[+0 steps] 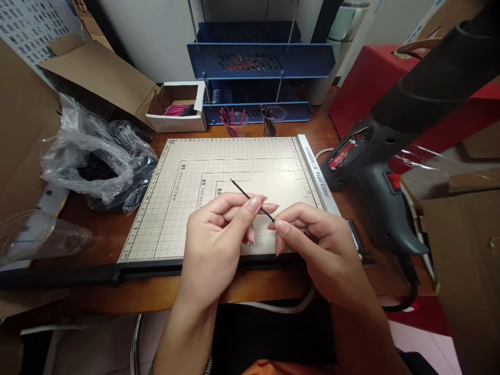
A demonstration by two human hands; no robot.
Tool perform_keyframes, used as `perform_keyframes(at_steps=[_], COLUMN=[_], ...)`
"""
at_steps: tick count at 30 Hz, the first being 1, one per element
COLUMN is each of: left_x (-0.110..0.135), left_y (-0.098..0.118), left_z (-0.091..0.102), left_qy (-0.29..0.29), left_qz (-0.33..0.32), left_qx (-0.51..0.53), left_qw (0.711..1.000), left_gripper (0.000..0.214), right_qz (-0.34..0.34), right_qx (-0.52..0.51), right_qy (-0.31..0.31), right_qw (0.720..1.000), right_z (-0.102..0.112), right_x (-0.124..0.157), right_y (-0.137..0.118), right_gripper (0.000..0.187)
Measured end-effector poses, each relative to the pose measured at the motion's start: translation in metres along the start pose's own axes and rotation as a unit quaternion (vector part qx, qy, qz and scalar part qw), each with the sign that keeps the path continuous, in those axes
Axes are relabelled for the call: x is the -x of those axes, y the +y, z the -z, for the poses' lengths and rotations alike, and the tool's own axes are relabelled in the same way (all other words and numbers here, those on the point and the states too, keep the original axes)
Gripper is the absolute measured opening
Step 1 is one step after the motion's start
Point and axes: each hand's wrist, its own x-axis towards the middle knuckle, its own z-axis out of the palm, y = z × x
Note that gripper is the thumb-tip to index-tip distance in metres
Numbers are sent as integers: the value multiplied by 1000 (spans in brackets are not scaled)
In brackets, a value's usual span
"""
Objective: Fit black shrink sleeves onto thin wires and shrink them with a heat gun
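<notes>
- Head view: the left hand (pixel 213 237) pinches a thin black rod (pixel 239 188) between thumb and fingers, partway along its length.
- The right hand (pixel 328 242) has its thumb and fingers pressed together on the rod's lower end.
- The rod slants above the gridded board of a paper cutter (pixel 160 208), its pale tip pointing up and left.
- The cutter lies on the wooden surface (pixel 144 299), a heat gun (pixel 369 179) to its right.
- Behind it, two clear plastic cups (pixel 241 126) (pixel 279 117) hold thin sticks, near an open white box (pixel 179 124).
</notes>
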Motion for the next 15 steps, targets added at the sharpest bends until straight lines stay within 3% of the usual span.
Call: perform_keyframes(at_steps=[15], left_x=[0], left_y=[-1], left_z=[-1], left_qy=[31], left_qz=[-33], left_qx=[22], left_qw=[999], left_gripper=[20], right_qz=[3], right_qx=[49], right_qy=[12], right_qw=[999], right_z=[1], right_x=[0], right_y=[0], right_gripper=[28])
